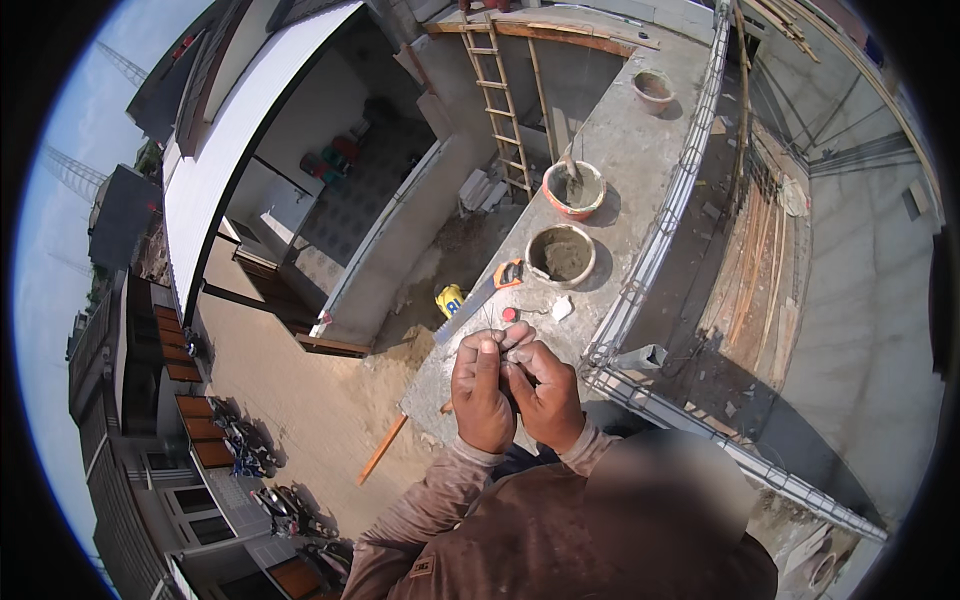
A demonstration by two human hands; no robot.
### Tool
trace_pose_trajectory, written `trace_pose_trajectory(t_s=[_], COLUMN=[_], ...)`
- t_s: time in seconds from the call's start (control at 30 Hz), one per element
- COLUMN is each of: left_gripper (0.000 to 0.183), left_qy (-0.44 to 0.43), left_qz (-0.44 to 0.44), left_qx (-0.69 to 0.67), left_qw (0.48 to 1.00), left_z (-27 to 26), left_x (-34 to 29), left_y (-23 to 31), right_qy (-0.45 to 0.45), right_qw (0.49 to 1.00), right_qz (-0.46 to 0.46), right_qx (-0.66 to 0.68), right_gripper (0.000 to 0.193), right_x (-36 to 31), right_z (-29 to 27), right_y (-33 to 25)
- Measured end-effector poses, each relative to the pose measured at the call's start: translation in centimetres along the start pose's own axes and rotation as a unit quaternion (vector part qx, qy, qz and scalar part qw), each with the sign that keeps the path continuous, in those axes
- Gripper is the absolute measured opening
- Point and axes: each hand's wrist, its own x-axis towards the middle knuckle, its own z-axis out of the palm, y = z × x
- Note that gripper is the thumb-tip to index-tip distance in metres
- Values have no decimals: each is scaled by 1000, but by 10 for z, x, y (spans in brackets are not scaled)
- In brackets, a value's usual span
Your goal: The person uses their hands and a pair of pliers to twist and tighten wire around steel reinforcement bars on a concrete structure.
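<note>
My left hand (482,397) and my right hand (545,388) meet over the near part of the concrete ledge, fingertips pinched together. Something very thin, perhaps a string or wire, seems to run up from the fingers; it is too fine to make out. Just beyond my hands lie a small red round object (510,314) and a white lump (562,307). A handsaw with an orange and black handle (509,273) rests along the ledge's left edge. Farther on stands a bucket of grey mortar (560,255), then an orange-rimmed bucket (574,190) with a tool's handle sticking out.
The concrete ledge (630,150) drops off on its left to lower ground with a yellow bag (449,300). A bamboo ladder (497,100) leans at the far end. Steel rebar (660,230) runs along the right edge. Another bucket (654,90) stands farther off. Motorcycles (245,440) are parked below.
</note>
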Motion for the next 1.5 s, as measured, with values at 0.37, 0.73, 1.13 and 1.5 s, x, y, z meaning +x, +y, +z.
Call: trace_pose_trajectory(t_s=[0.37,0.73,1.13,1.5], left_gripper=[20,12,9,8], left_qy=[-127,-175,-191,-229], left_qz=[-93,-233,-306,-334], left_qx=[-11,-227,-125,-95], left_qw=[987,929,924,909], left_z=[9,-44,-11,1], left_x=[22,192,223,203], left_y=[13,43,-8,-35], right_qy=[119,170,251,154], right_qw=[982,966,889,927], right_qz=[-15,87,358,336], right_qx=[-145,-173,137,62], right_gripper=[18,25,37,30], right_x=[-3,-130,-147,-154], right_z=[1,-17,38,47], right_y=[-2,49,57,53])
